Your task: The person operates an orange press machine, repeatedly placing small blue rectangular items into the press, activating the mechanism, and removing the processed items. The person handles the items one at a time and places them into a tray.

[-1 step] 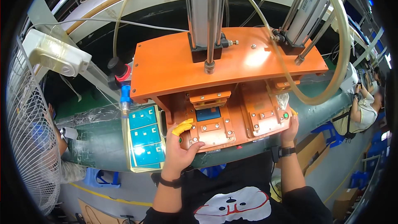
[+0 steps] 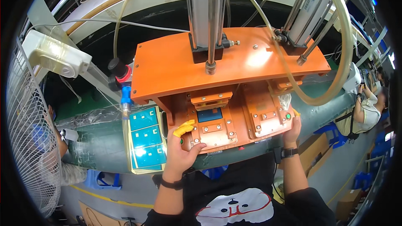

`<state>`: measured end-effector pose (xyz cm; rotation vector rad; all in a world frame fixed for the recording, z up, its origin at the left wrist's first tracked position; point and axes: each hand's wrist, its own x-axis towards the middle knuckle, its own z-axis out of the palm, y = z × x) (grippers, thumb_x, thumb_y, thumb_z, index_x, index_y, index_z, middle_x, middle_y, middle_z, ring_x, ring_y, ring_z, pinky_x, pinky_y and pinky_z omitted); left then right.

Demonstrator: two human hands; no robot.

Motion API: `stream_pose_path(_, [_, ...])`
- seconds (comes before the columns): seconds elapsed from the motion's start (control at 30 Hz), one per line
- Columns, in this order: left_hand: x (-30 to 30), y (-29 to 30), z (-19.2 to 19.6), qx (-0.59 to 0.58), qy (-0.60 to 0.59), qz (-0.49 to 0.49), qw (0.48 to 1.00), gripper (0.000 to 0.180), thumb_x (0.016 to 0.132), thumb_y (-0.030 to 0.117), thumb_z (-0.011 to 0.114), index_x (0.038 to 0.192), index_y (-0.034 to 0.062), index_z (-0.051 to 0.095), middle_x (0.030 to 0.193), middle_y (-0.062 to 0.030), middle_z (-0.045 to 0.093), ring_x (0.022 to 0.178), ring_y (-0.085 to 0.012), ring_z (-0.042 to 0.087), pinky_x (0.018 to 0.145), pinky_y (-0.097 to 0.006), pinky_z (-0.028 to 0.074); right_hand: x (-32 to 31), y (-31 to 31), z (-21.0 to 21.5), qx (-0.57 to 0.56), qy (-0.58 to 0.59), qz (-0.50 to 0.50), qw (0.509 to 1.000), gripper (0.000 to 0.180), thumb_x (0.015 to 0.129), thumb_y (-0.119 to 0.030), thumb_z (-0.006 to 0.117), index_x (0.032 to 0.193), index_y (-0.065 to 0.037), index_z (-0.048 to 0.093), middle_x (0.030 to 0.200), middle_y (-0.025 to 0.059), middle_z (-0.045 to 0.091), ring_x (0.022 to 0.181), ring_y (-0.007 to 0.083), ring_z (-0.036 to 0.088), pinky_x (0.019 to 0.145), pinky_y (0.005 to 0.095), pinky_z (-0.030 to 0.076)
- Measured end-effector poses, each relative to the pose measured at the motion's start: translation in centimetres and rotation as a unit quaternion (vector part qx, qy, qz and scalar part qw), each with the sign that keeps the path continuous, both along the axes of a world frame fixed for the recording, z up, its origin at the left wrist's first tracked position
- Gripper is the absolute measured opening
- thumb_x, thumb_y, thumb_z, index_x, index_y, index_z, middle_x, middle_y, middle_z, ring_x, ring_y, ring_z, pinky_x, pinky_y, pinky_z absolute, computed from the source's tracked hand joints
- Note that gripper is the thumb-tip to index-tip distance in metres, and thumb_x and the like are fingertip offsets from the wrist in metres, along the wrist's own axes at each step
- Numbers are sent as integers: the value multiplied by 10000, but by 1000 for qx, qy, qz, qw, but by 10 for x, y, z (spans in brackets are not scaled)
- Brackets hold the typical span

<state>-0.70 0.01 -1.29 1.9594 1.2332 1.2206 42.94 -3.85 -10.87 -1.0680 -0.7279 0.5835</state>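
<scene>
Both of my hands are at the base of an orange pneumatic press [image 2: 167, 79]. My left hand [image 2: 180, 154] rests at its front left corner, thumb spread along the front edge and fingers reaching over the side by a green button [image 2: 181, 141]. Yellow finger covers [image 2: 184, 128] are on those fingers. My right hand [image 2: 293, 130] lies against the front right corner, fingers stretched upward beside another green button [image 2: 288, 116]; its fingertips are partly hidden. A flat blue piece [image 2: 210, 115] sits in the left fixture [image 2: 215, 136], under the raised press head [image 2: 211, 98]. Neither hand holds anything loose.
Teal sheets in a pale tray [image 2: 147, 136] lie left of the press on the dark green table [image 2: 100, 150]. A white fan [image 2: 35, 138] stands far left. Clear air hoses [image 2: 345, 62] arch overhead. At right, another person [image 2: 368, 106] sits near a cardboard box [image 2: 314, 150].
</scene>
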Motion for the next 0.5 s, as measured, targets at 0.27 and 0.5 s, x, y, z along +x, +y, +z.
stream_pose_path(0.27, [-2, 0, -5, 10, 8, 18, 1000, 648, 697, 149, 977, 1243, 82, 635, 1306, -79, 648, 1025, -205, 548, 915, -327, 466, 3, -3, -3, 0, 25, 10, 1000, 437, 1088, -244, 410, 1344, 74, 567, 1261, 165, 677, 1128, 216, 671, 1004, 349, 520])
stream_pose_path(0.5, [0, -1, -2, -23, -3, 16, 1000, 604, 712, 203, 974, 1218, 76, 670, 1253, -100, 665, 1046, -264, 569, 891, -364, 464, 6, -3, -4, 2, -2, 12, 1000, 446, 1086, -239, 406, 1356, 78, 567, 1266, 171, 677, 1151, 224, 670, 1019, 357, 524])
